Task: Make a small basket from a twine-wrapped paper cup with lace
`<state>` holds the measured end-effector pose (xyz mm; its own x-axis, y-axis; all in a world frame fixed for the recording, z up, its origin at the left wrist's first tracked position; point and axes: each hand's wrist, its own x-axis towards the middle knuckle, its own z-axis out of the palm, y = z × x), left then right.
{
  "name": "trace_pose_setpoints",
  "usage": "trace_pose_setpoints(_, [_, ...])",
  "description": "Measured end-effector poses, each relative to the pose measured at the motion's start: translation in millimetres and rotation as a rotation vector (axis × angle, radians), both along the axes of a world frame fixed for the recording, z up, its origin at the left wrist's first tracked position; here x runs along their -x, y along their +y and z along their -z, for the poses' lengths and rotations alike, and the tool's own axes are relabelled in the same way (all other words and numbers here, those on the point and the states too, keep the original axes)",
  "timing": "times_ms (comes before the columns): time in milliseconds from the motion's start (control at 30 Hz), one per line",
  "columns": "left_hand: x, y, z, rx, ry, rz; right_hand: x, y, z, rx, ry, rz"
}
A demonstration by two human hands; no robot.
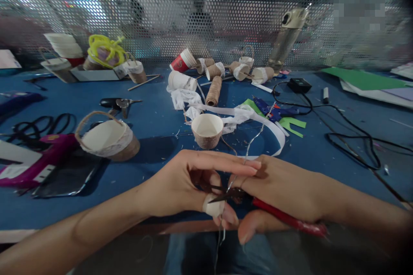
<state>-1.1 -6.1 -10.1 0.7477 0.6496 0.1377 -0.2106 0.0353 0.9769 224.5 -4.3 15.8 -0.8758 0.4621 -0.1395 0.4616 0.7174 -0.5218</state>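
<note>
My left hand (180,180) is closed on a thin, twisted silvery wire (254,139), its index finger stretched towards my right hand. White tape wraps the left thumb tip (214,206). My right hand (287,182) grips red-handled pliers (284,216), whose dark, pointed jaws stand apart around the wire near the left thumb. The wire rises above my hands towards the back and hangs below them past the table edge. Just beyond the hands stands a small twine-wrapped cup (207,133). To the left sits a twine basket (111,142) with a handle and lace rim.
A magenta glue gun (48,163) lies at left by a dark phone (71,176). Behind are a twine spool (214,91), white lace ribbon (237,111), several small twine-wrapped cups and a blue glue gun (271,109). Black cable (351,137) loops at right; a bottle (287,38) leans against the mesh.
</note>
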Motion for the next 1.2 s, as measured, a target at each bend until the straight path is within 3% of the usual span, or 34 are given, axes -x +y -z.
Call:
trace_pose_setpoints(367, [0.2, 0.6, 1.2, 0.011, -0.006, -0.029, -5.2, -0.3, -2.9, -0.118, -0.06, -0.056])
trace_pose_setpoints(600, [-0.8, -0.2, 6.4, 0.068, -0.06, 0.056, -3.7, 0.2, -3.5, -0.162, -0.05, -0.093])
trace_pose_setpoints(767, [-2.3, 0.6, 3.6, 0.062, -0.072, 0.044, -2.3, -1.2, 0.0, -0.187, -0.009, -0.069])
trace_pose_setpoints(1200, [3.8, 0.8, 8.1, -0.001, -0.009, 0.052, 5.3, -4.0, 4.6, -0.072, -0.039, 0.027])
